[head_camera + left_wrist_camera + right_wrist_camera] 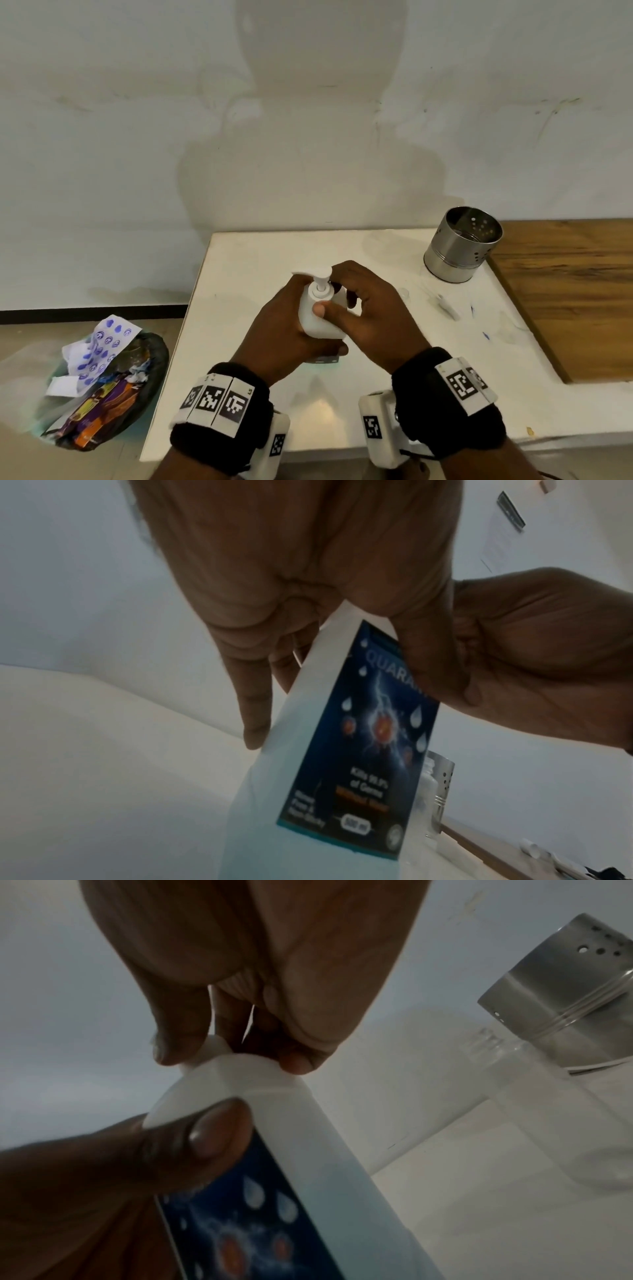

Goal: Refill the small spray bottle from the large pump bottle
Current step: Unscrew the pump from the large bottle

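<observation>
Large pump bottle (317, 317) upright near the middle of the white desk (239, 342), white-bodied, with a dark blue label (369, 737) showing droplets and lightning, pump head (317, 273) pointing toward the left edge. Left hand (284, 329) wrapped round the bottle's body from the left, grip closed on it: thumb across the label on the near face, fingers (255, 718) down the far side, as the left wrist view shows. Right hand (370, 315) reaching in from the right at the bottle's top, grip pinching the white collar (320, 294) below the pump stem, thumb on the near side of the shoulder, fingertips (301, 1064) curled on the far side at the neck. Both grips narrow, fingers bent, nothing spread.

Small spray bottle (555, 1123) clear and uncapped, standing on the desk to the right of the pump bottle, just beside the metal holder (460, 245); faint in the head view, plainer in the right wrist view. Perforated steel holder near the far right corner of the white desk, at the seam with the wooden surface (575, 291). Small white spray part (447, 305) lying flat toward the right edge, apart from both hands. Blue marks on the desk near it.

On the floor, left of the desk, a dark bin (150, 370) filled with wrappers and patterned paper.
</observation>
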